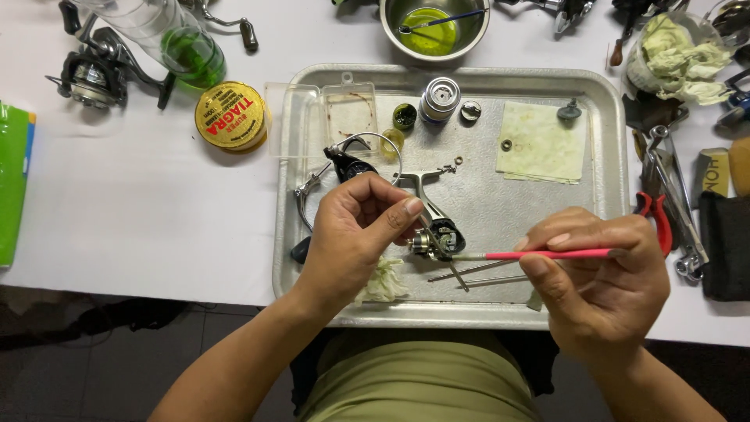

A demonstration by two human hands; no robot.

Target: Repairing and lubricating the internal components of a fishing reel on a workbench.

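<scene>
Seen from above, a person sits at a white counter (141,203) with a metal tray (609,156) in front of them. The left hand (351,234) is closed around a partly dismantled fishing reel (426,227), pinching it between thumb and fingers just above the tray. The right hand (601,281) is closed on a thin pink-handled brush (547,254), held like a pen, its tip touching the reel's exposed mechanism.

Judging by the pose, the work goes best with the reel held steady and the brush tip kept light and worked only into the open gears, so nothing drips onto the tray.

On the tray lie a silver spool (439,98), a small dark green cap (404,116), a folded pale cloth (541,142), thin metal rods (476,273) and a crumpled tissue (384,281). Beyond the tray, a steel bowl (391,23) holds yellow-green liquid with a tool resting in it. A clear bottle (168,35) lying on its side has green liquid at one end. At far right, a clear tub (634,74) is stuffed with stained rags. A round yellow tin (230,116) sits left of the tray.
</scene>
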